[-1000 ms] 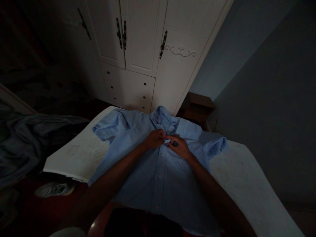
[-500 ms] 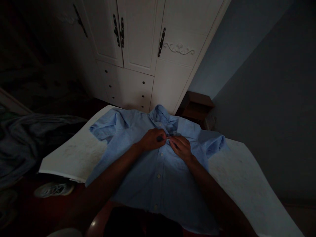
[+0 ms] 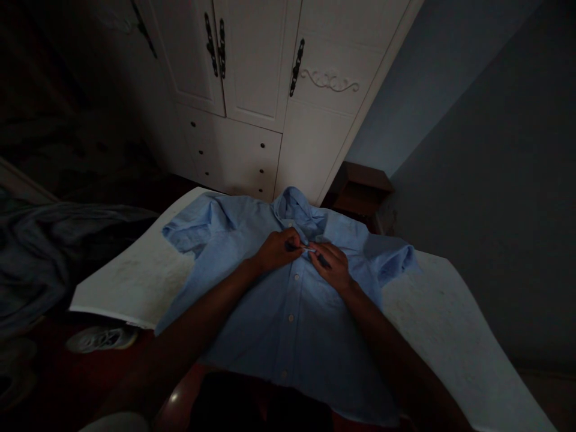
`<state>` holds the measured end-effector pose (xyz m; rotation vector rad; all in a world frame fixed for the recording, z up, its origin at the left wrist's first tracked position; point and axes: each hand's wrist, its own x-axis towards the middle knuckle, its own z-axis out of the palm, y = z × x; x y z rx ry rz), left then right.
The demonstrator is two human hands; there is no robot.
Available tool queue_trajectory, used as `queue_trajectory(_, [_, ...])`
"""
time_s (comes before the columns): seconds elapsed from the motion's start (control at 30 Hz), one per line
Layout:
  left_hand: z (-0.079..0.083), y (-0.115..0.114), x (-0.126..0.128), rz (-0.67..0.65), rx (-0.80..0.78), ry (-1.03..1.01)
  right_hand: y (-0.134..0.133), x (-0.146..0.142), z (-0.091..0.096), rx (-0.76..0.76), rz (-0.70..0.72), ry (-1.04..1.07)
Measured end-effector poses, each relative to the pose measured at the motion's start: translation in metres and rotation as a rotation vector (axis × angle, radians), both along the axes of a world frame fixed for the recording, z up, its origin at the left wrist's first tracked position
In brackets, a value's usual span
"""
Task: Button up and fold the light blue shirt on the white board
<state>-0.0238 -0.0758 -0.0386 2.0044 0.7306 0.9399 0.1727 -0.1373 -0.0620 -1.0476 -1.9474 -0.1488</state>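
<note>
A light blue short-sleeved shirt (image 3: pixel 270 312) lies front up on a white table (image 3: pixel 135 282), collar away from me. My left hand (image 3: pixel 276 251) and my right hand (image 3: pixel 332 264) meet at the button placket just below the collar (image 3: pixel 294 207). Both pinch the shirt's front edges there, fingers closed on the fabric near the top button. Several white buttons run down the placket (image 3: pixel 291 318) toward me, fastened. My forearms lie across the shirt's lower half.
A white wardrobe (image 3: pixel 270 90) with drawers stands behind the table. A brown wooden stand (image 3: pixel 360 195) sits at its right corner. Dark bedding (image 3: pixel 49 252) is heaped at the left, with a shoe (image 3: pixel 101 339) on the floor below the table edge.
Both hands stay pinched at the top of the placket, with small finger shifts only. The view has drifted slightly.
</note>
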Motion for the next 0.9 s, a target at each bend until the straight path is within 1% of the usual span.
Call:
queue_trajectory(0.17, [-0.004,0.003,0.002,-0.011,-0.105,-0.064,0.002,0.001,-0.003,-0.086,-0.007,0.021])
queue_trajectory(0.4, [-0.012,0.008,0.005,-0.018,-0.167,-0.118,0.002,-0.001,-0.002,-0.044,0.023,0.055])
queue_trajectory(0.53, [-0.008,0.006,0.003,-0.034,-0.116,-0.083,0.0,-0.001,0.0,-0.008,0.03,0.031])
queue_trajectory(0.7, [0.002,-0.003,-0.001,-0.06,0.076,-0.043,-0.003,0.001,0.001,0.104,0.02,-0.049])
queue_trajectory(0.77, [0.003,-0.006,-0.001,-0.057,0.123,-0.038,-0.003,0.002,0.001,0.128,0.014,-0.064])
queue_trajectory(0.83, [0.002,-0.007,0.0,-0.049,0.093,-0.062,-0.003,0.002,0.001,0.106,0.014,-0.053])
queue_trajectory(0.9, [-0.001,-0.005,0.002,-0.035,0.006,-0.112,-0.002,0.002,0.0,0.039,0.007,-0.017])
